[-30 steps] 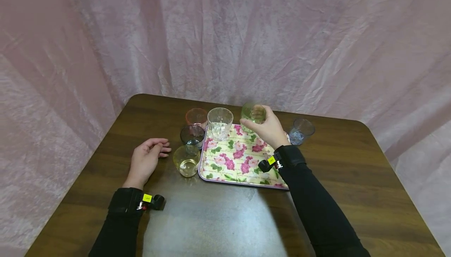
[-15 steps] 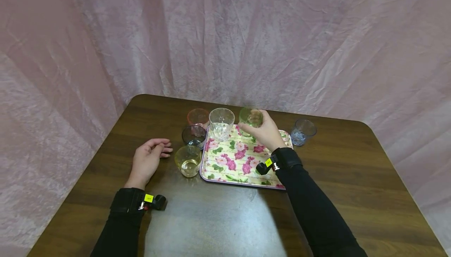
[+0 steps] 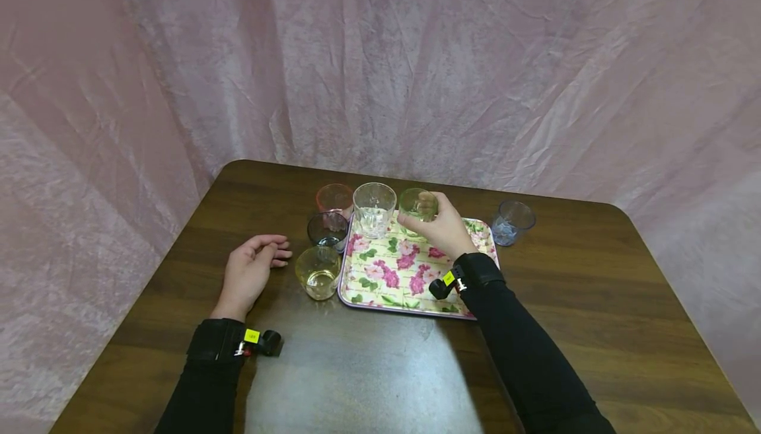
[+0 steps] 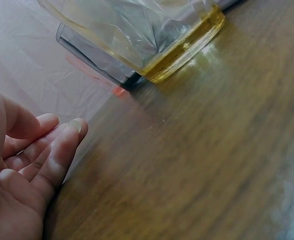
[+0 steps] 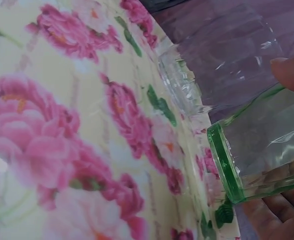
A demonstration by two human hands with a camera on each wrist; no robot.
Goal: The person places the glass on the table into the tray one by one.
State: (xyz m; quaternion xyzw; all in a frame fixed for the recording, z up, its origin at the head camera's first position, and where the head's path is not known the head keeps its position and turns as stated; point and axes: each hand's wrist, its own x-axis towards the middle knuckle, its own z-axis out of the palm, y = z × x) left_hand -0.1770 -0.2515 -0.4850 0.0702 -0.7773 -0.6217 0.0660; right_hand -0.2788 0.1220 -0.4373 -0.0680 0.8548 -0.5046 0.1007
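Observation:
In the head view my right hand [image 3: 444,226] grips a green-tinted glass [image 3: 415,203] by its sides, thumb in front and fingers behind, at the back of a flowered tray [image 3: 395,275]. The right wrist view shows its thick green base [image 5: 224,162] close to the tray surface; whether they touch I cannot tell. Just left of it a clear glass [image 3: 373,213] stands on the tray's back left corner. My left hand [image 3: 246,275] lies on the table with loosely bent fingers and nothing in them, left of a yellow glass [image 3: 318,274].
Along the tray's left side stand the yellow glass, a dark grey glass [image 3: 327,229] and a red-rimmed glass [image 3: 334,197]. A blue glass [image 3: 512,224] is on the wooden table [image 3: 594,302] beyond the tray's right side. A pink curtain [image 3: 380,71] hangs behind.
My right hand has carried the green glass a little left and toward me, closer to the clear glass. The left hand stays where it was.

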